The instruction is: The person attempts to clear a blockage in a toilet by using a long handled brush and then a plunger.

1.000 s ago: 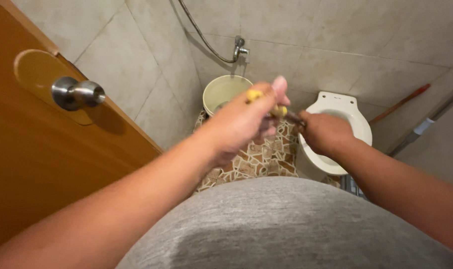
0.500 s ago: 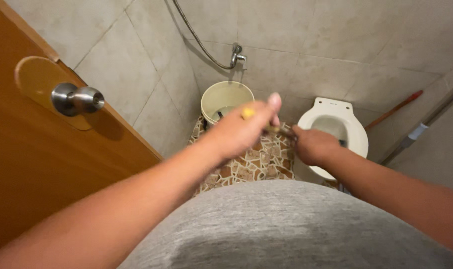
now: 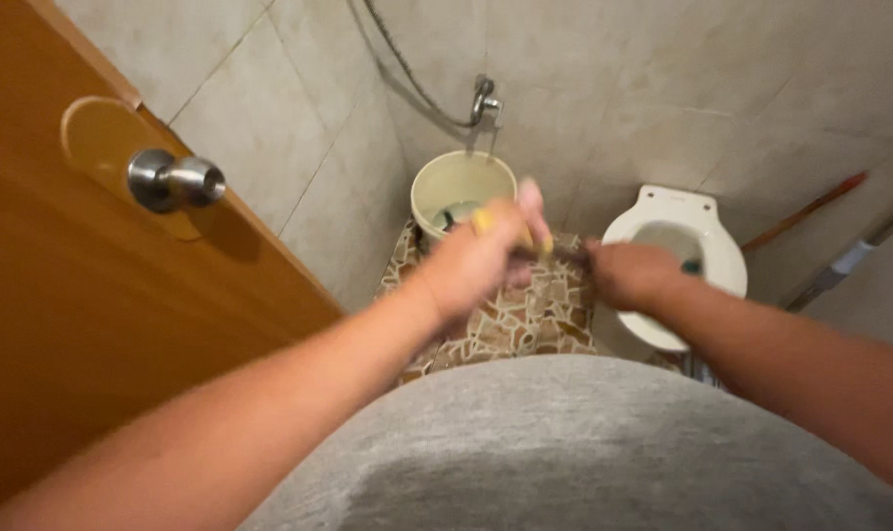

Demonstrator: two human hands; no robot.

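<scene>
Over the brown mosaic-tiled floor (image 3: 525,320), the left hand (image 3: 471,261) was clenched round a small yellow-handled tool (image 3: 486,218), blurry. The right hand (image 3: 628,275) was fisted by the white toilet bowl (image 3: 707,221), contents unclear. Looked mid-adjustment; next needs steadier hands.

Small bathroom: beige tiled walls (image 3: 269,118), wooden door (image 3: 73,324) with metal knob (image 3: 176,181) at left, mosaic stone floor (image 3: 530,320), dim light.

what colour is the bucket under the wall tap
Pale cream-yellow; the bucket shows best in the head view, behind the left hand.
</scene>
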